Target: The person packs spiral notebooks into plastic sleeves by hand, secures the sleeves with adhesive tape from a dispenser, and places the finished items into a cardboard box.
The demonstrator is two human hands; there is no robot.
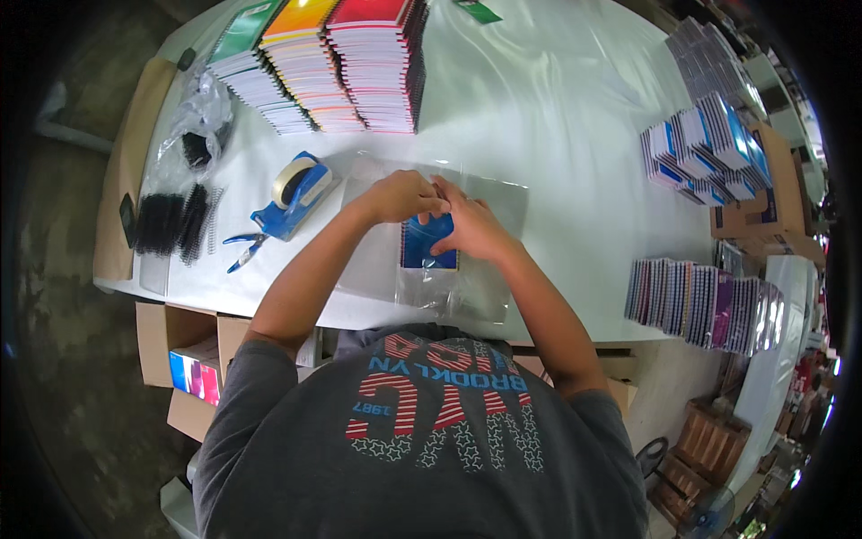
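Blue notebook (418, 247) located at centre of frame, lying flat on the tabletop (593, 234) amid loose clear plastic (505, 198).

Risks, as judged: the slack plastic could crease or slide if the two hands pull unevenly. The notebook could skew if the right thumb bears harder on one side. The tape dispenser (284, 217) and pliers (259, 241), left of centre near the left forearm (310, 256), could be knocked by a wide elbow swing.

Grip, left hand (406, 198): fingers curled at the notebook's upper end; whether they pinch plastic cannot be told. Grip, right hand (476, 226): partly open, thumb spread over the cover, fingers reaching up to the left hand's fingers; nothing seen clasped.
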